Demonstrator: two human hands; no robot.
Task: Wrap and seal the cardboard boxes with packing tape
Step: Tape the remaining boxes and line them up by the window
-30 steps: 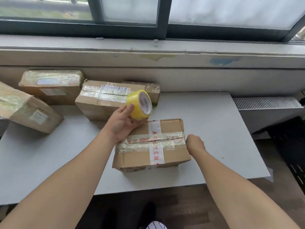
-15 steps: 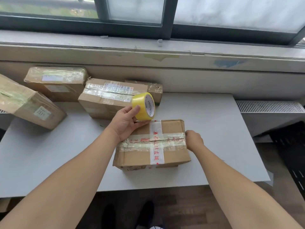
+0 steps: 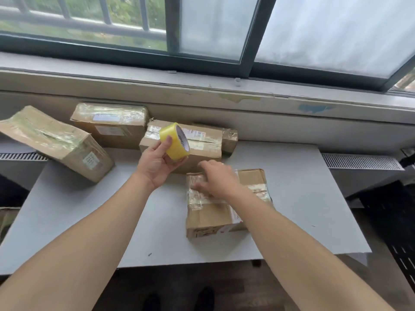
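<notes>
At frame centre the left hand point(image 3: 157, 163) grips the yellow tape roll point(image 3: 174, 143) in curled fingers. Just lower right, the right hand point(image 3: 219, 180) rests on the cardboard box point(image 3: 208, 218) on the worktop point(image 3: 89, 221). Its fingers are too blurred to tell.

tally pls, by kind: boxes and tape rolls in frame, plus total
Cardboard boxes: 5 (near box, middle box, small box behind it, back-left box, tilted far-left box)
Tape rolls: 1 (yellow tape roll, held in the left hand)
Total: 6
The brown thing at the lower left edge is cut off, so not counted.
</notes>
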